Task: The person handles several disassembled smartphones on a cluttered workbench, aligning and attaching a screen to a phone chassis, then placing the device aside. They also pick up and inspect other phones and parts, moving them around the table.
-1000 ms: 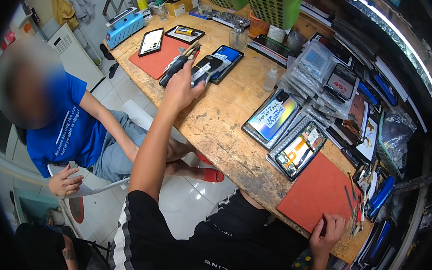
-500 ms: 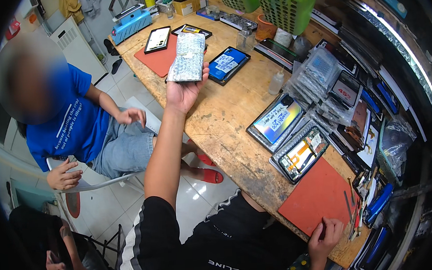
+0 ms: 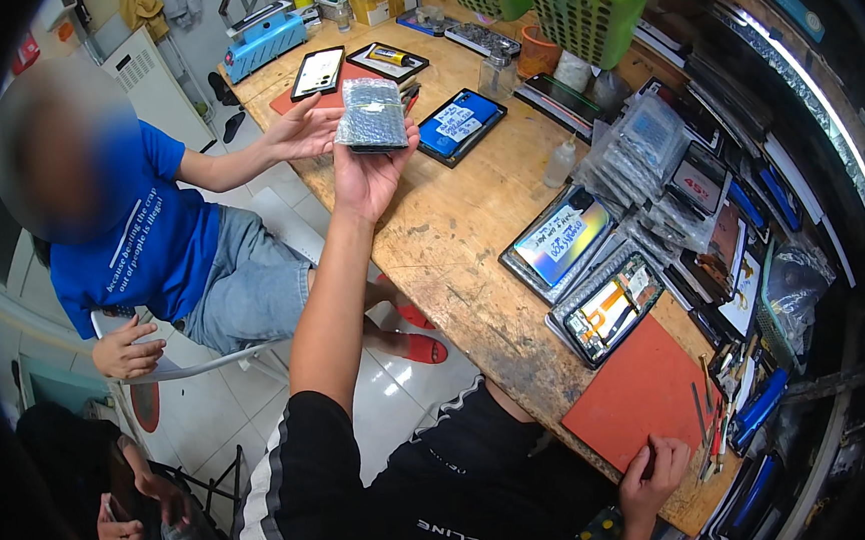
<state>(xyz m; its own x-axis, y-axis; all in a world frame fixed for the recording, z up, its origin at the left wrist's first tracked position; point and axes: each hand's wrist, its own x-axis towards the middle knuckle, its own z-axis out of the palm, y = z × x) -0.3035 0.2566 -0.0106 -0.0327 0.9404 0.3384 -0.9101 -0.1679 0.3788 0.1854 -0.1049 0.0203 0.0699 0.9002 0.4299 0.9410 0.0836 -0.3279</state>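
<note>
My left hand (image 3: pixel 371 184) reaches out over the table's left edge, closed around a bubble-wrapped package (image 3: pixel 372 119). The package is flat and rectangular, with a dark underside and a band around its middle. From the left, a co-worker's hand (image 3: pixel 302 131) stretches toward it, fingertips at or very near its left side. My right hand (image 3: pixel 655 475) rests, fingers curled, at the near edge of a red mat (image 3: pixel 627 392); whether anything is inside it is hidden. Just beyond that mat lies an opened phone (image 3: pixel 611 310) with exposed inner parts.
A phone with a shiny rainbow back (image 3: pixel 563 239) and a blue phone (image 3: pixel 460 126) lie on the wooden table (image 3: pixel 450 239). Tweezers and small tools (image 3: pixel 714 416) are right of the mat. Green baskets (image 3: pixel 595 13) hang above the far side. Another seated person is at lower left.
The co-worker's hand has come up from the lap to the package. The package in my left hand has tipped flatter and slightly lower. My right hand stays put.
</note>
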